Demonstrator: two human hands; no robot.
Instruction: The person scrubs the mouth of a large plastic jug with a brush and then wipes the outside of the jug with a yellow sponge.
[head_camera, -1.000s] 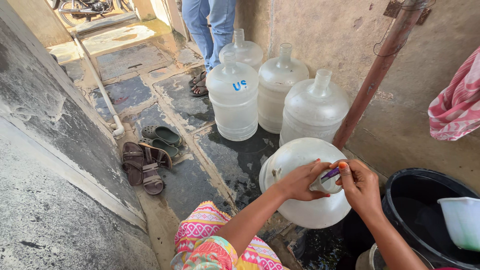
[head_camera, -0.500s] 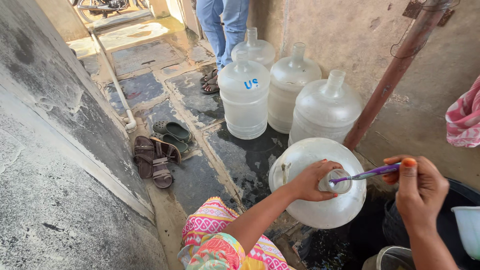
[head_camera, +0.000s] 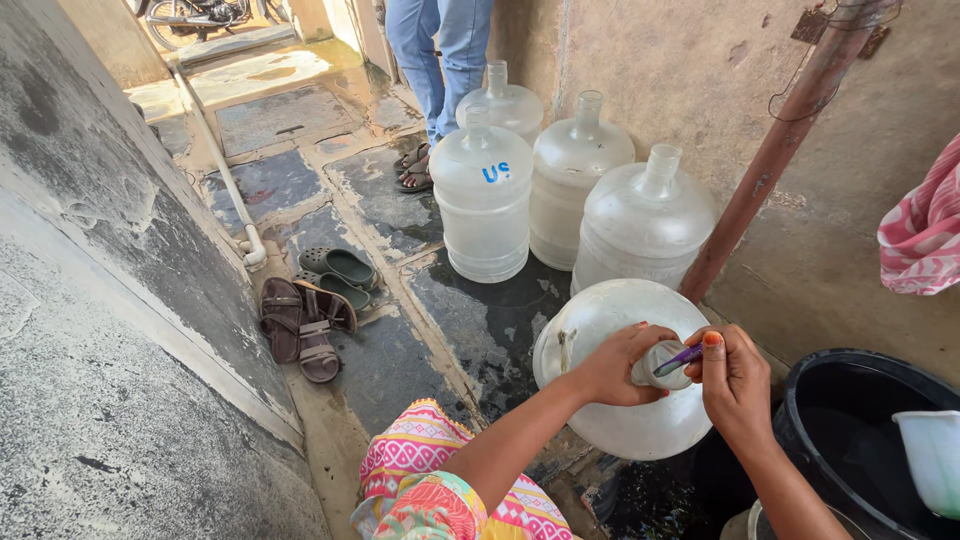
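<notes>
A large translucent water jug (head_camera: 610, 330) stands in front of me on the wet stone floor. My left hand (head_camera: 610, 365) is wrapped around its narrow neck (head_camera: 660, 365). My right hand (head_camera: 733, 385) pinches a thin purple brush handle (head_camera: 680, 358) whose end goes down into the jug's mouth. Only a short piece of the handle shows between my fingers and the neck.
Several more empty water jugs (head_camera: 483, 205) stand along the wall behind. A rusty pipe (head_camera: 775, 155) leans up the wall. A black tub (head_camera: 865, 435) with a white scoop (head_camera: 932, 460) is at right. Sandals (head_camera: 305, 320) lie left. A person's jeans-clad legs (head_camera: 440, 50) stand beyond.
My right hand had drawn the purple handle out to the right half a second ago; now it has moved back in close to the neck with the handle pushed down inside.
</notes>
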